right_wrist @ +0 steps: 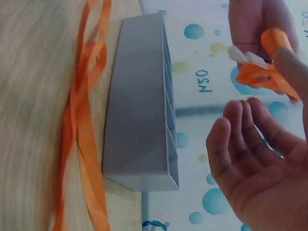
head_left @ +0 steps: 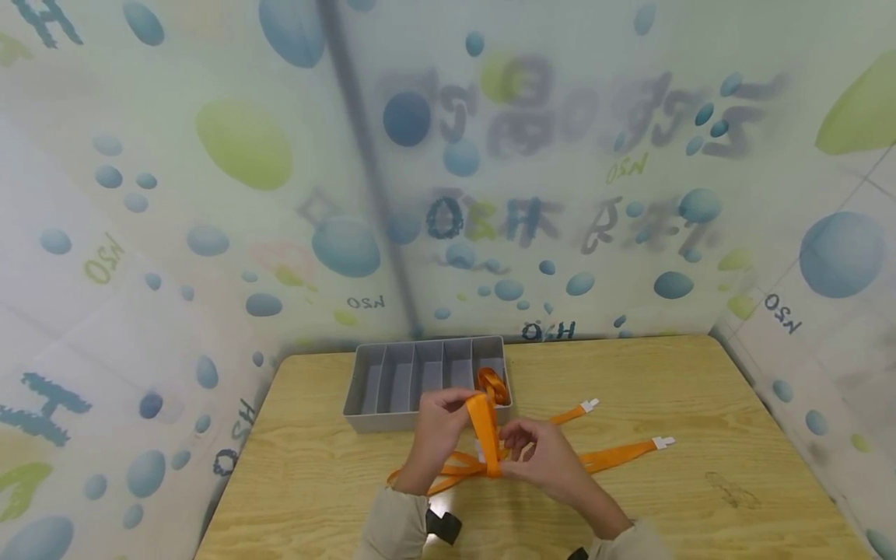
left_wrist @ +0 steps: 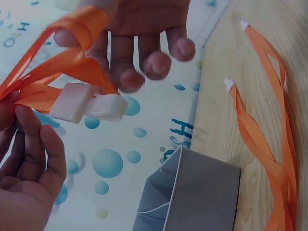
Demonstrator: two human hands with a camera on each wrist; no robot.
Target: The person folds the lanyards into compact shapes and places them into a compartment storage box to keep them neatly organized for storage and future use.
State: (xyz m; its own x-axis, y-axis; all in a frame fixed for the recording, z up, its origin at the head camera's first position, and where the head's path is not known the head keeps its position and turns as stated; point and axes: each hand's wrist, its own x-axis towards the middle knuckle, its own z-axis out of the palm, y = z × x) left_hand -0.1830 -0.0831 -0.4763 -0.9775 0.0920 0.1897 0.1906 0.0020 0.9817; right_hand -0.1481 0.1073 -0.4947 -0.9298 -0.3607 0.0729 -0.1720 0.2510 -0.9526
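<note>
Lanyard (head_left: 483, 424) in orange stretches above the table (head_left: 700, 404), before the grey tray (head_left: 392, 422); our left hand (head_left: 439, 424) pinches its upper fold, our right hand (head_left: 549, 459) pinches it lower down.

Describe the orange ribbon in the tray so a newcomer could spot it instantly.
On the wooden table, near the patterned wall, sits a grey tray. The orange ribbon lies in its rightmost compartment. Unlike the ribbons outside, it is bundled.
</note>
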